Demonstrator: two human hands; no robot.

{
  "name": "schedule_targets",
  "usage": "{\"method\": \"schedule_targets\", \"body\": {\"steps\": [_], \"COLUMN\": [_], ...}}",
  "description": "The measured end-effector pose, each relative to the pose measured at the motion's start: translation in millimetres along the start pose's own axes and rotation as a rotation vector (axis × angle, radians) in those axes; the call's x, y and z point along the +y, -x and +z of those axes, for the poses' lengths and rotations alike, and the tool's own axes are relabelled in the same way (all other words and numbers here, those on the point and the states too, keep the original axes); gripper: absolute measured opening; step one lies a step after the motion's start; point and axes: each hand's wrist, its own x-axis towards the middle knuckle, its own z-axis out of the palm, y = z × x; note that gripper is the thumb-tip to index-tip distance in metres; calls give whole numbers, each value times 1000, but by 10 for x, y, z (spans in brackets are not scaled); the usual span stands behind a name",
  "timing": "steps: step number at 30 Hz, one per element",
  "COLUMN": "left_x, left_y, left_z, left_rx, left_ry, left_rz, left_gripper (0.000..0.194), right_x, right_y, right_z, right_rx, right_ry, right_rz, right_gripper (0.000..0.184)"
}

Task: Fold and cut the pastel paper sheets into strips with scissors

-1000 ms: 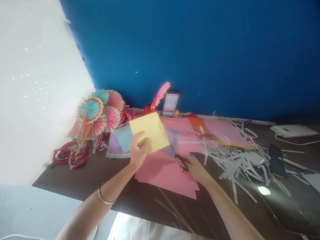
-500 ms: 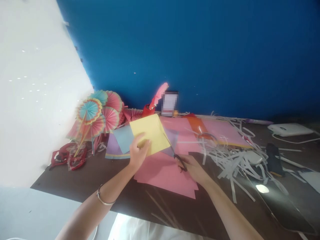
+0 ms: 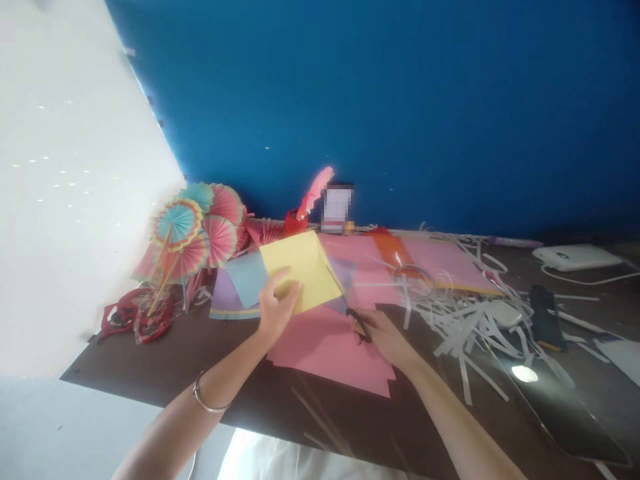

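Observation:
A sheet of yellow paper (image 3: pixel 303 270) is held by my left hand (image 3: pixel 280 303), thumb in front and the other fingers partly hidden at its lower left edge. My right hand (image 3: pixel 380 333) grips black-handled scissors (image 3: pixel 356 315), fingers wrapped round the handles. The scissor blades lie along the right edge of the yellow paper, pointing up and left. Beneath my hands is pink paper (image 3: pixel 325 353), spread over the dark tabletop. Blue paper (image 3: pixel 245 280) and purple paper (image 3: pixel 223 297) lie just left of the yellow sheet, partly covered by it.
Folded paper fans (image 3: pixel 200 227) cluster at the back left, beside red-rimmed packaged items (image 3: pixel 135 317). A red cup (image 3: pixel 295 223) stands at the back. White paper strips (image 3: pixel 480 327) pile up on the right, near a phone (image 3: pixel 565 413) and a white device (image 3: pixel 575 258).
Hands, yellow paper and scissors keep nearly the same places. The whole view has shifted very slightly; the scissor blades still lie at the paper's right edge.

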Motion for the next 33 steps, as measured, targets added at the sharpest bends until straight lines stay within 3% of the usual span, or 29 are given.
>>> {"method": "schedule_targets", "body": {"steps": [33], "left_x": [-22], "left_y": [20], "left_z": [27], "left_rx": [-51], "left_ry": [20], "left_rz": [22], "left_gripper": [30], "right_x": [5], "right_y": [2], "right_z": [-11], "right_rx": [30], "right_ry": [77], "right_rz": [4], "right_gripper": [33]}}
